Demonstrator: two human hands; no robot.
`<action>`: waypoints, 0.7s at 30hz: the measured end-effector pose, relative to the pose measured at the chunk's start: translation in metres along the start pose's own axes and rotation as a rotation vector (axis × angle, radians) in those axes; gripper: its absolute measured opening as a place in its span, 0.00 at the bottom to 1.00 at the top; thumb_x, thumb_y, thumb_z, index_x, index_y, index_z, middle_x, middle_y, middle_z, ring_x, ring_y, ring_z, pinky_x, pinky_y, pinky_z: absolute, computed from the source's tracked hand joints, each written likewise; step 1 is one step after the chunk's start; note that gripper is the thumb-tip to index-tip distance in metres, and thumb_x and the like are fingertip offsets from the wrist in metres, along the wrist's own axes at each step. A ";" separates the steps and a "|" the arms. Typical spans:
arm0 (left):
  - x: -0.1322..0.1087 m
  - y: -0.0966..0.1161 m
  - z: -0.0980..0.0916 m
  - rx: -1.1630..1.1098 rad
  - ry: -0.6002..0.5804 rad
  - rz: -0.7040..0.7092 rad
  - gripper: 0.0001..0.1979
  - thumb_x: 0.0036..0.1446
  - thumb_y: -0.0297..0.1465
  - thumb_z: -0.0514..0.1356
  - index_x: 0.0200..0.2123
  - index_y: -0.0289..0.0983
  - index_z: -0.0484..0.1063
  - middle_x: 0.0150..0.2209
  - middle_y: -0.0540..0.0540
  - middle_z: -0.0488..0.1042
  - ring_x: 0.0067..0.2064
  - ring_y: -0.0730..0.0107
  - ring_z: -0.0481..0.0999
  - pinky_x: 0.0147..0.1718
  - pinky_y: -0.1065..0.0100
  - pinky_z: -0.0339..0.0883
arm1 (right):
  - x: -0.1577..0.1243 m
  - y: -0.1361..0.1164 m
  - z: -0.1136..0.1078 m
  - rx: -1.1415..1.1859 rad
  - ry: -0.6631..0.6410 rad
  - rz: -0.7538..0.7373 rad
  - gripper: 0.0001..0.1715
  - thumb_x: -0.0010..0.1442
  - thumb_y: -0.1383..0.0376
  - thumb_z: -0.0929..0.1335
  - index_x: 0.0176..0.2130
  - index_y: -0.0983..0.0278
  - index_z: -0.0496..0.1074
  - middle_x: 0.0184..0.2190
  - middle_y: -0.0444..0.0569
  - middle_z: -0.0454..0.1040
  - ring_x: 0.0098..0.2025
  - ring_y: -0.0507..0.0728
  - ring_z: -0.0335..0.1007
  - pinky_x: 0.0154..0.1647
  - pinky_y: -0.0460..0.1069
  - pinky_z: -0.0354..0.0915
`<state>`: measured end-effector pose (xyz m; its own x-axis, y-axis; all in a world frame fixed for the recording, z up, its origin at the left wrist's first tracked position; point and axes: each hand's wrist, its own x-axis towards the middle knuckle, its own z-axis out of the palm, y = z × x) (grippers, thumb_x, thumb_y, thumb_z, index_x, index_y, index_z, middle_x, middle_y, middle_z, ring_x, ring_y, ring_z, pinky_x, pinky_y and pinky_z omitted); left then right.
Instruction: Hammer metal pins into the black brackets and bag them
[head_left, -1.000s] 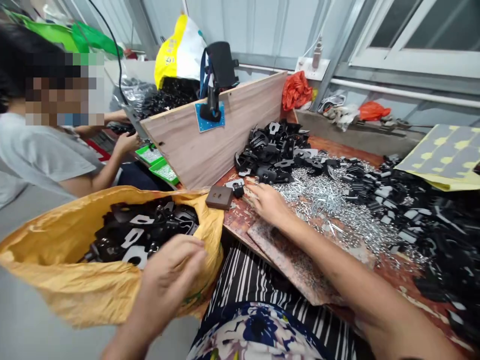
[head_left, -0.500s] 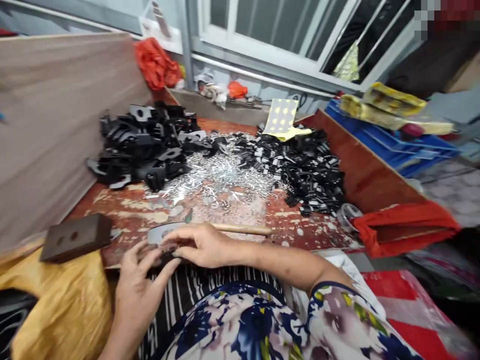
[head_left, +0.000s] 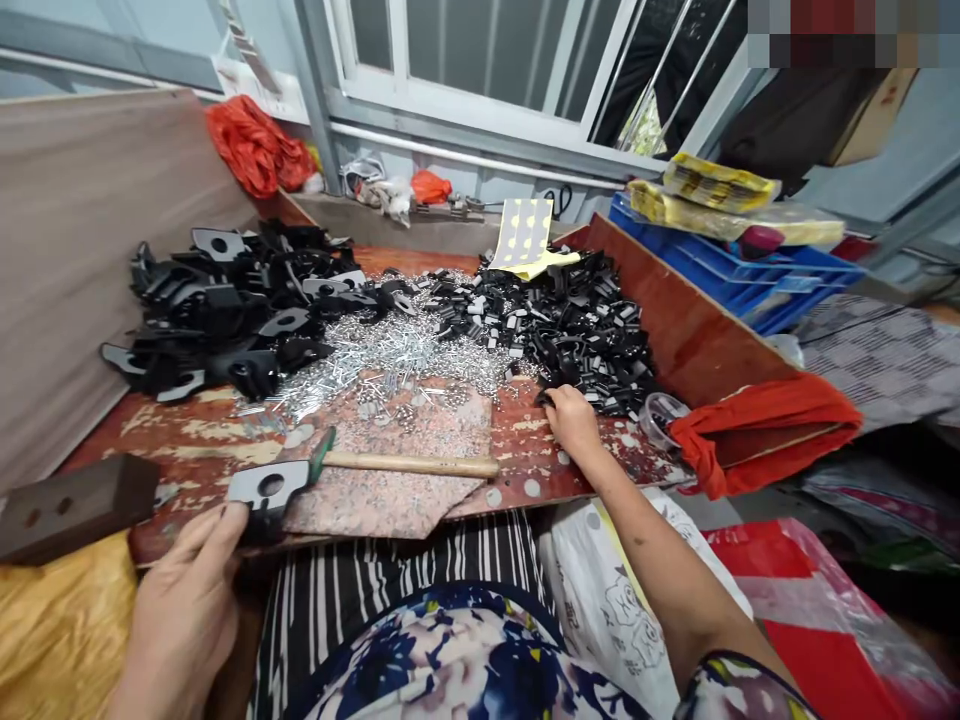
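Pinched in my left hand (head_left: 191, 580) is a black and grey plate with a round hole (head_left: 266, 490), at the near left edge of the red worktable (head_left: 525, 490). My right hand (head_left: 574, 425) has its fingers closed on a small black part (head_left: 551, 396), at the near edge of the pile of small black parts (head_left: 600, 340). Between the hands a hammer with a wooden handle (head_left: 412, 464) lies across a speckled stone slab (head_left: 375, 510). Behind the slab, silver pins (head_left: 390, 350) are spread. Larger black plates (head_left: 217, 300) are heaped at the back left.
A brown block with two holes (head_left: 79, 505) sits at the left edge above a yellow sack (head_left: 67, 610). On the right are a clear round container (head_left: 661, 418), an orange cloth (head_left: 765, 430) and a blue crate (head_left: 757, 285). A dotted sheet (head_left: 523, 235) leans on the small parts.
My hands have moved apart. The left moved left with the holed plate; the right moved right to the small parts and closed on one. The view has shifted, showing the hammer and slab more fully.
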<state>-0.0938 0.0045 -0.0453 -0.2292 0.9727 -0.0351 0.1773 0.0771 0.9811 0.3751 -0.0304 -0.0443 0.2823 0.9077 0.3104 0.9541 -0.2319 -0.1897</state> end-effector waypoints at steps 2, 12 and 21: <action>-0.006 0.011 -0.001 -0.181 0.031 -0.180 0.14 0.49 0.45 0.71 0.30 0.43 0.77 0.32 0.53 0.81 0.32 0.63 0.76 0.27 0.65 0.73 | 0.003 0.005 0.000 -0.011 0.000 0.001 0.13 0.66 0.71 0.63 0.41 0.67 0.79 0.38 0.55 0.75 0.43 0.60 0.68 0.46 0.51 0.63; -0.060 0.062 0.047 -0.336 -0.458 -0.404 0.17 0.43 0.38 0.78 0.34 0.36 0.84 0.48 0.42 0.79 0.39 0.66 0.76 0.31 0.71 0.77 | -0.022 -0.100 -0.035 0.712 0.105 -0.109 0.11 0.62 0.67 0.67 0.43 0.60 0.79 0.39 0.48 0.80 0.40 0.56 0.76 0.42 0.52 0.72; -0.062 0.074 0.097 -0.501 -0.670 -0.328 0.15 0.52 0.42 0.73 0.34 0.36 0.83 0.37 0.45 0.75 0.35 0.70 0.75 0.31 0.71 0.76 | -0.050 -0.178 -0.023 0.894 0.170 -0.267 0.13 0.62 0.69 0.69 0.40 0.52 0.81 0.37 0.42 0.85 0.47 0.61 0.81 0.72 0.74 0.47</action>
<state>0.0260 -0.0292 0.0113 0.4397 0.8542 -0.2774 -0.2735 0.4215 0.8646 0.1932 -0.0429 -0.0049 0.1441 0.8128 0.5644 0.5788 0.3934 -0.7143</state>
